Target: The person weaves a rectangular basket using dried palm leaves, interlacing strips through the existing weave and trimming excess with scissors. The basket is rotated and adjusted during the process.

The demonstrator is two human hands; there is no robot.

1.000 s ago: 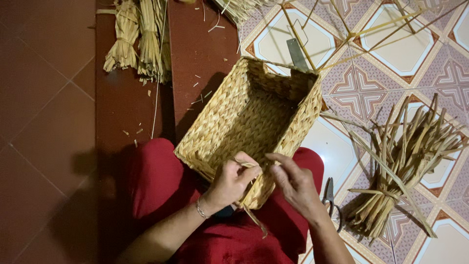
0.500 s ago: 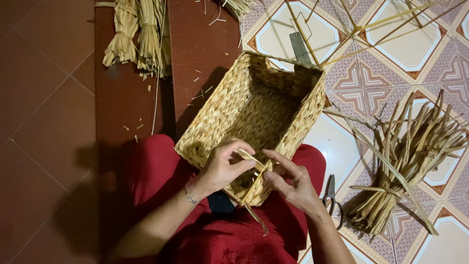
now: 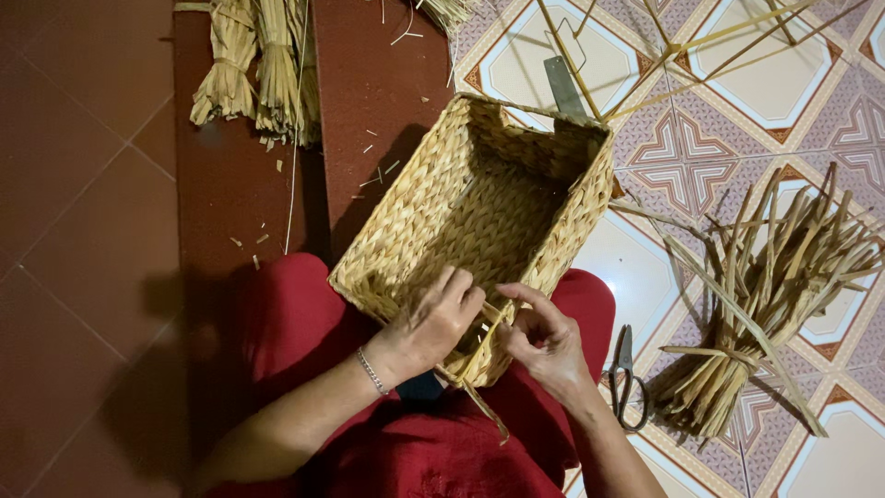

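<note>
Both hands have drawn closer together at the basket's near corner since a second ago, when the left hand sat lower on the rim and the right hand was held a little apart; the basket itself has not shifted. This rectangular woven straw basket [image 3: 479, 221] rests tilted on the person's lap over red cloth, its open mouth facing up and its far end reaching out over the floor, with tight braided walls of pale golden fibre and a few loose strand ends sticking out at the near corner. On that corner the left hand [image 3: 433, 318] lies over the rim, fingers curled and closed down on the weave. Just beside it, the right hand [image 3: 544, 341] has its fingers [image 3: 521, 293] bent together, pinching a loose straw strand [image 3: 479, 392] that trails down from the corner toward the lap. Scissors [image 3: 627, 378] lie on the patterned tile floor [image 3: 710, 148] near the right wrist, and a tied bundle of straw [image 3: 765, 304] lies just beyond them. More straw bundles [image 3: 253, 69] lie on the dark red floor at the upper left.
</note>
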